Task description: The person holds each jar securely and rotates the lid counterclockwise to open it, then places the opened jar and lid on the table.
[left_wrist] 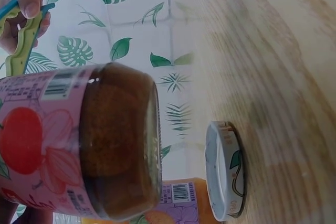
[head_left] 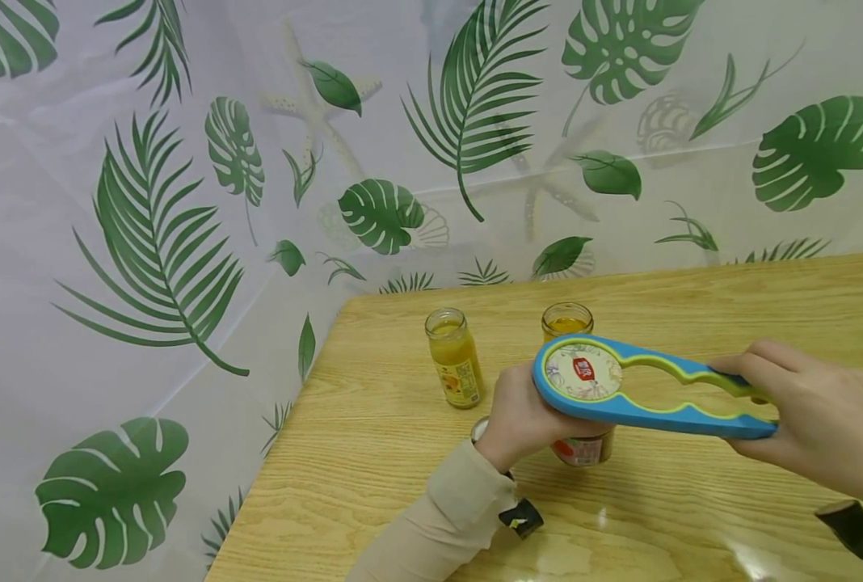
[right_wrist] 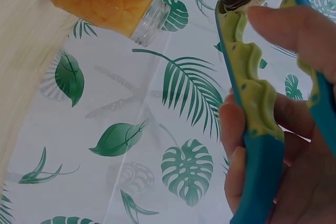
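My left hand (head_left: pixel 520 412) holds a glass jar (head_left: pixel 580 451) with a pink label, its brown contents plain in the left wrist view. A blue and yellow-green jar opener (head_left: pixel 664 416) lies across the jar's top, its biggest ring around the patterned lid (head_left: pixel 583 373). My right hand (head_left: pixel 817 412) grips the opener's far end, thumb and fingers wrapped about the handles. In the left wrist view the jar (left_wrist: pixel 47 145) is raised over the table. The left fingers are mostly hidden behind jar and opener.
An uncapped jar of yellow contents (head_left: pixel 456 364) stands left on the wooden table (head_left: pixel 359 453). Behind the opener is another uncapped jar (head_left: pixel 567 323) with orange contents. A loose white lid (left_wrist: pixel 226 171) lies on the table close to the left hand. Leaf-print cloth (head_left: pixel 257 162) covers the walls.
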The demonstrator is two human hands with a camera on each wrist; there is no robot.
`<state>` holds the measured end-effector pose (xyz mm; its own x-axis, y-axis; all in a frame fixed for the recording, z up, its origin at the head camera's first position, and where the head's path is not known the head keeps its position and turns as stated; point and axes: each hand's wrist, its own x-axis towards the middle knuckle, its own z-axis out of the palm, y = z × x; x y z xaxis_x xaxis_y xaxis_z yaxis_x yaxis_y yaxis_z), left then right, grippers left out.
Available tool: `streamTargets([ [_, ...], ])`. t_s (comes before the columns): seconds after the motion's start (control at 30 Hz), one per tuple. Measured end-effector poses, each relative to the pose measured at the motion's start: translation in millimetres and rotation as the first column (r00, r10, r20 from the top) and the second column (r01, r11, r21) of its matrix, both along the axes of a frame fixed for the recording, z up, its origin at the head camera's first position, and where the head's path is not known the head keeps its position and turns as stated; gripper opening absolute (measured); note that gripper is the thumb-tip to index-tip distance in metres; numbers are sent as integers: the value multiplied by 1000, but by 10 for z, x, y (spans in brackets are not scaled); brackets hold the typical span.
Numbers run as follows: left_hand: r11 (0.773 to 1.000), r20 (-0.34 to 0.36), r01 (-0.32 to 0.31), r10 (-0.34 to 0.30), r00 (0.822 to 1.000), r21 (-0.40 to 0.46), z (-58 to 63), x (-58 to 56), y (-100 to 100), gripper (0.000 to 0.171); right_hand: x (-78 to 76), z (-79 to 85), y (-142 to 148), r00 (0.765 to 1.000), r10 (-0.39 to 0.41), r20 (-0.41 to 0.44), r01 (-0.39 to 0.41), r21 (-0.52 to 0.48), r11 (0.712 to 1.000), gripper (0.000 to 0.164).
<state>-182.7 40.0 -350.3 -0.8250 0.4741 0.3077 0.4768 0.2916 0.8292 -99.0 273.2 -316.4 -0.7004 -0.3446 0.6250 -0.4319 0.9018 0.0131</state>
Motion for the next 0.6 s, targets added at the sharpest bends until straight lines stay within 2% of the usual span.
streamTargets([
  [0.17,1000,9,9,-9,1000,22,-11,-9,-4,57,-11,-11,22,1000,13,11,-13,-2,1000,82],
  [0.3,999,25,16,-17,1000,27,-19,-14,-3,57,-9,-4,39,1000,15,21,-15,9,1000,71],
  [0.4,999,35,29,-30,999,35,-22,-17,-3,57,-10,-3,39,1000,17,17,-17,11,1000,72],
  [0.53,996,36,77,-79,996,52,-21,-18,-9,57,-27,-6,57,999,41,19,-42,20,999,84],
  [0.6,991,26,123,-124,992,60,-18,-13,-13,56,-32,-3,87,998,54,32,-55,32,998,80],
])
